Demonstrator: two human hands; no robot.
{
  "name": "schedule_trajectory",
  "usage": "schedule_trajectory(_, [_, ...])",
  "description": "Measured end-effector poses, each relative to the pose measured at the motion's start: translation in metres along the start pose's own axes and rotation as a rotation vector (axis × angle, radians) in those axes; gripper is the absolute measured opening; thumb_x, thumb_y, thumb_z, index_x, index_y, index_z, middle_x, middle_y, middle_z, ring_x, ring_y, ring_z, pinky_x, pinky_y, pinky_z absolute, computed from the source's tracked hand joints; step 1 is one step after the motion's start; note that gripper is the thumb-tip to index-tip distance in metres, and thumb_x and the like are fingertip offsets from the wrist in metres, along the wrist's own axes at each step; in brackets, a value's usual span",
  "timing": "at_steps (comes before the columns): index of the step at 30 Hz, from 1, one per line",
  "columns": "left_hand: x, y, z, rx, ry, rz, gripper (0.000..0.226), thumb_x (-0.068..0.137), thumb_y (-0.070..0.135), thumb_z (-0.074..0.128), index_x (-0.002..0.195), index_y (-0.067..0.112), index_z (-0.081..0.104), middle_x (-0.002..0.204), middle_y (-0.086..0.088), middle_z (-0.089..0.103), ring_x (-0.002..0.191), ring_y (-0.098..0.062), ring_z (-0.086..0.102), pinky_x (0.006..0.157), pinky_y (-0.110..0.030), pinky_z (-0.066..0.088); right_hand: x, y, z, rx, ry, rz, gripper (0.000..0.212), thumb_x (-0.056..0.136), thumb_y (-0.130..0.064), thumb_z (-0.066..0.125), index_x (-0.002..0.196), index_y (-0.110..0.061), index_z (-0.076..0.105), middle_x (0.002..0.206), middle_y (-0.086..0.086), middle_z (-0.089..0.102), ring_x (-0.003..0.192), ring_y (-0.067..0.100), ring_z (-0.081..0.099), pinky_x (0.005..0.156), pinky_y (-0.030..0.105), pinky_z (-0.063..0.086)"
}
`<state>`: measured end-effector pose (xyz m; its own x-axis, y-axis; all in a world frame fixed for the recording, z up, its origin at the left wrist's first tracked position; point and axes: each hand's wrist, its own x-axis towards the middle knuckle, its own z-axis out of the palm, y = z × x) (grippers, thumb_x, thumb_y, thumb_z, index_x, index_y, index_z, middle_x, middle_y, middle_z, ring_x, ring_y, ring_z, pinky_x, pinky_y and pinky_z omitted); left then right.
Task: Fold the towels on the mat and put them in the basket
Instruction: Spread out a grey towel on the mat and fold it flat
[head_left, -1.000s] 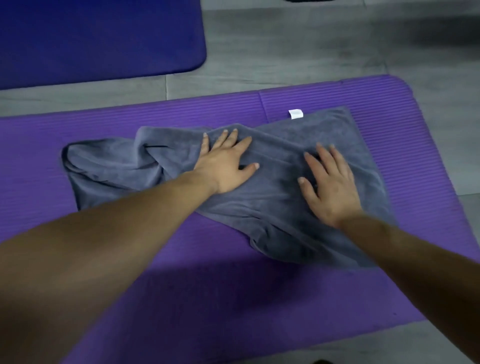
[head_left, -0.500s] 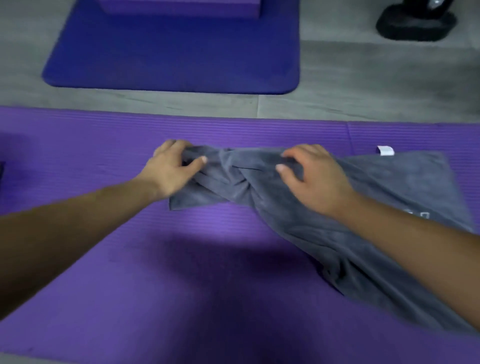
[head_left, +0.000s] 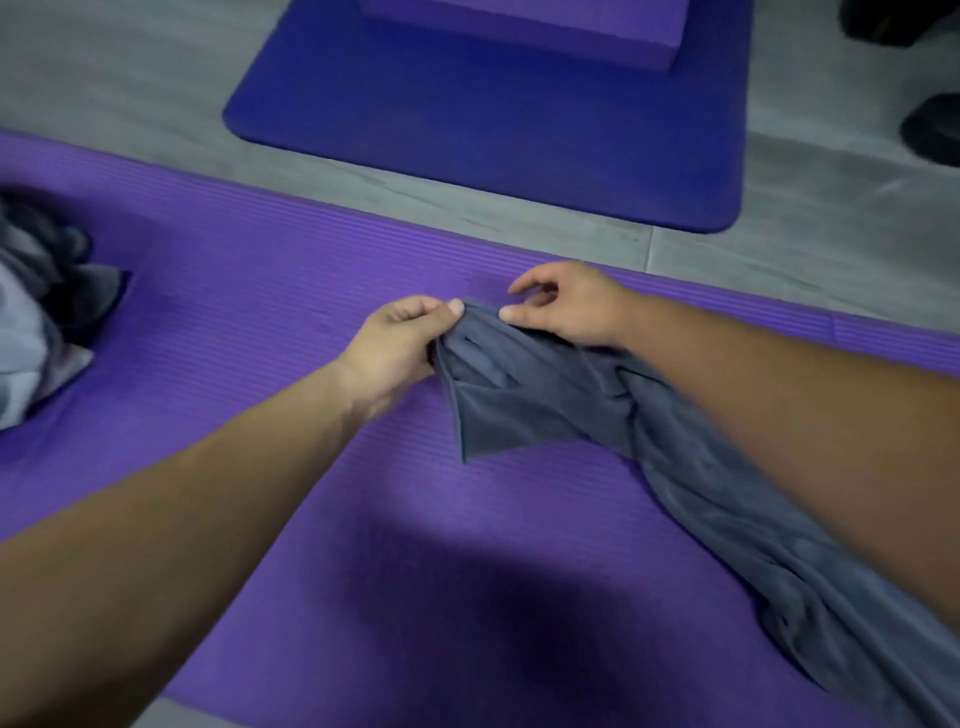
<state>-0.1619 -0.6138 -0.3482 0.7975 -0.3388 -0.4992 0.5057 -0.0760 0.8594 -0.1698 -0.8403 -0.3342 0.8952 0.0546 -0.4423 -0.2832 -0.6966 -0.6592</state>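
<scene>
On the purple mat (head_left: 260, 312), the left hand (head_left: 400, 343) pinches a bunched corner of the grey towel (head_left: 519, 405) while the right hand (head_left: 566, 306) hovers beside it, grip unclear; the twisted cloth, trailing near right, could fold crooked if pulled unevenly.

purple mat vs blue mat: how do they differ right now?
The ribbed purple foam mat lies nearest, the smooth dark blue mat beyond a strip of grey floor. The purple mat carries the grey towel, which the left hand pinches; the blue mat carries a purple foam block. Both lie flat on that floor.
</scene>
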Motion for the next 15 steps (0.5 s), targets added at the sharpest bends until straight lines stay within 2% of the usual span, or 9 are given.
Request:
schedule_trajectory(3, [-0.010,-0.002,-0.007,-0.081,-0.042,-0.002,0.028,0.099,0.031,0.064,0.075,0.017,0.068,0.082,-0.011,0.059,0.074,-0.021,0.055,0.070,-0.034,0.046,-0.001,-0.023,-0.002,0.117,-0.113,-0.142,0.018,0.086,-0.041,0.077,0.097,-0.026,0.076,0.096,-0.006,0.076,0.085,0.003,0.065,0.085,0.020,0.051])
schedule_trajectory(5, [-0.013,-0.002,-0.007,-0.113,-0.052,0.011,0.026,0.098,0.033,0.065,0.079,0.016,0.069,0.083,-0.012,0.060,0.075,-0.023,0.054,0.072,-0.035,0.044,-0.003,-0.034,-0.004,0.152,-0.174,-0.169,0.017,0.088,-0.036,0.076,0.096,-0.020,0.077,0.088,-0.005,0.074,0.078,0.004,0.062,0.076,0.020,0.050])
schedule_trajectory(8, [-0.015,0.003,-0.006,-0.173,-0.061,-0.001,0.021,0.102,0.026,0.060,0.090,0.010,0.067,0.085,-0.011,0.066,0.075,-0.020,0.062,0.073,-0.033,0.054,-0.004,-0.039,-0.007,0.185,-0.253,-0.145,0.015,0.091,-0.025,0.074,0.097,-0.011,0.074,0.080,0.003,0.068,0.072,0.009,0.060,0.073,0.025,0.053])
schedule_trajectory(11, [-0.016,0.005,-0.009,-0.228,-0.072,-0.015,0.017,0.098,0.023,0.063,0.095,0.007,0.067,0.087,-0.011,0.070,0.077,-0.020,0.066,0.075,-0.032,0.058,-0.003,-0.036,-0.015,0.061,-0.376,-0.053,0.025,0.086,-0.043,0.075,0.101,-0.023,0.075,0.097,0.000,0.073,0.088,0.010,0.068,0.085,0.030,0.056])
schedule_trajectory(12, [-0.017,0.006,-0.010,-0.247,-0.062,-0.017,0.016,0.097,0.023,0.064,0.095,0.008,0.067,0.089,-0.011,0.070,0.079,-0.020,0.066,0.076,-0.033,0.059,-0.003,-0.034,-0.017,-0.014,-0.401,-0.036,0.025,0.086,-0.047,0.074,0.100,-0.025,0.075,0.098,-0.005,0.074,0.090,0.009,0.069,0.084,0.029,0.056])
schedule_trajectory(13, [-0.017,0.007,-0.010,-0.267,-0.042,-0.019,0.015,0.096,0.023,0.065,0.094,0.009,0.067,0.090,-0.011,0.070,0.079,-0.021,0.067,0.077,-0.033,0.059,-0.003,-0.032,-0.019,-0.052,-0.400,-0.032,0.023,0.088,-0.046,0.072,0.097,-0.025,0.076,0.095,-0.007,0.075,0.086,0.006,0.069,0.080,0.026,0.055])
schedule_trajectory(15, [-0.018,0.008,-0.011,-0.328,-0.007,-0.032,0.013,0.093,0.024,0.068,0.088,0.011,0.066,0.088,-0.010,0.071,0.077,-0.020,0.068,0.074,-0.032,0.060,-0.003,-0.031,-0.020,0.039,-0.327,-0.038,0.019,0.093,-0.039,0.070,0.091,-0.021,0.075,0.085,-0.009,0.073,0.075,0.003,0.065,0.072,0.022,0.051])
